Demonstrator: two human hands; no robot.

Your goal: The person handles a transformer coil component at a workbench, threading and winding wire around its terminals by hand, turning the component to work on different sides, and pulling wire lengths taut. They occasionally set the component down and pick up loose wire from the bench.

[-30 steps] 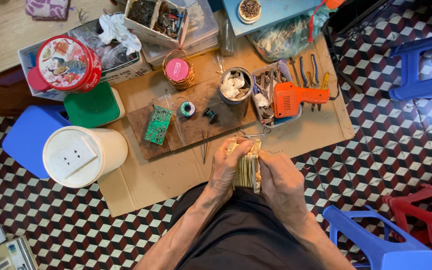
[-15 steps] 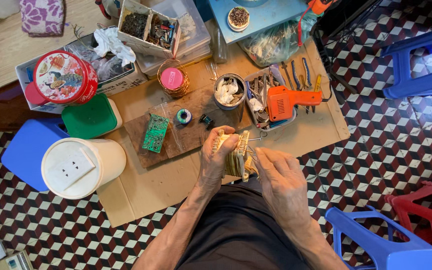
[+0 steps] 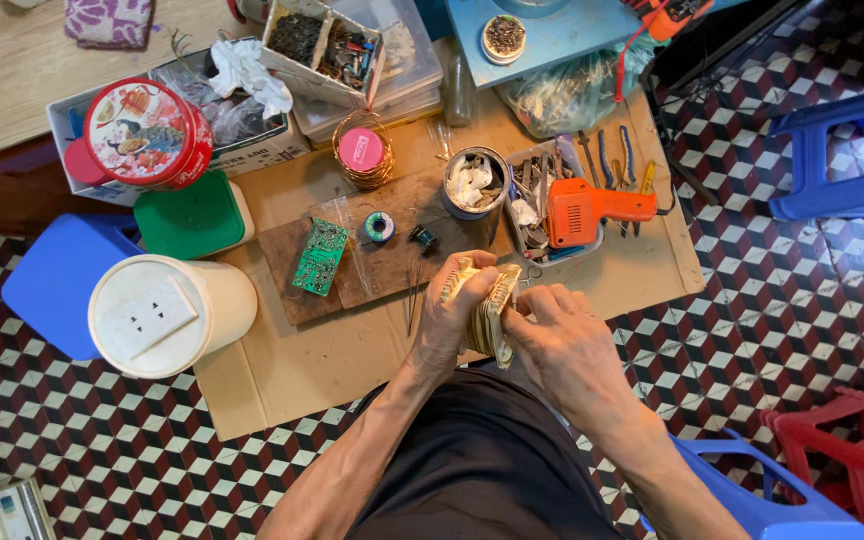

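1. Head view: the left hand (image 3: 449, 318) and the right hand (image 3: 564, 345) meet over the near edge of a sheet of cardboard (image 3: 352, 360), both clenched on one yellowish wound block (image 3: 489, 305), which looks like a small transformer.
2. The left hand wraps the block's left side, fingers curled over its top; the right hand pinches its right side with thumb and fingertips. Both hands touch it, and it is lifted just above the cardboard.
3. The block shows pale tan layers stacked edge to edge, with a light wrapped band across the top. Much of it is hidden by the fingers.
4. Just beyond the hands lies a dark wooden board (image 3: 392, 255) bearing a green circuit board (image 3: 320, 256), a small solder spool (image 3: 379, 226) and a tiny dark coil (image 3: 422, 239).
5. Thin tweezers (image 3: 411, 300) lie beside the left wrist.
6. Farther out stand a tin can with white scraps (image 3: 475, 182), an orange glue gun (image 3: 592, 209) in a tool tray, and a coil of copper wire (image 3: 362, 151).
7. To the left sit a white bucket (image 3: 167, 315), a green lid (image 3: 192, 215) and a red round tin (image 3: 147, 132).
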